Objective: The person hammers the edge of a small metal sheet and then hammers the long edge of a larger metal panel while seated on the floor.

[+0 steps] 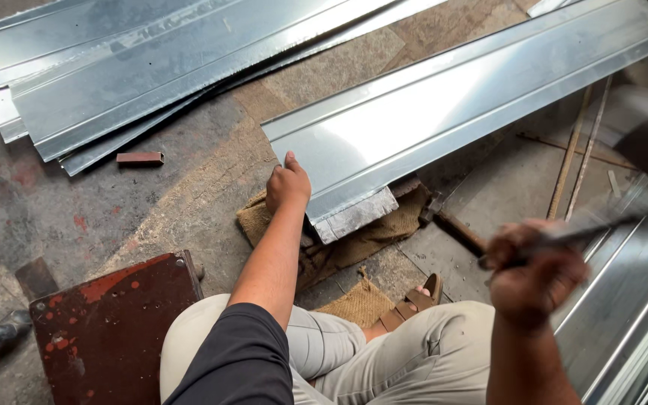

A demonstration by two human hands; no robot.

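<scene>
Galvanised sheet: a long, shiny grey folded metal sheet [444,112] lies slanted across the concrete floor [151,202], with ridges pressed along its length; its near end rests on a block on the brown burlap sacking [369,232].
Other sheets: a stack of similar bright metal sheets [136,75] lies at the upper left, well apart, and more ribbed sheets [631,315] lie at the lower right.
Floor: rough, stained and dusty concrete, with two thin rusty rods [575,150] lying beside the long sheet.
Red plate: a dark red, worn metal plate [110,322] lies just beside the person's left knee.
Left hand: the left hand [288,187] presses on the near corner of the long sheet, fingers curled over the edge and thumb up, holding it still.
Right hand: the right hand [535,274] is raised and blurred; its fingers are closed around the handle of a thin dark tool [601,229], probably a hammer, though the head is too blurred to tell.
Step in hand: it looks like beating the sheet's end edge flat over the block.
Next move: I judge the blow must land on the folded edge [354,217], clear of the left fingers, while the sheet stays steady.
Small piece: a short red-brown metal bar [140,157] lies alone on the floor.
</scene>
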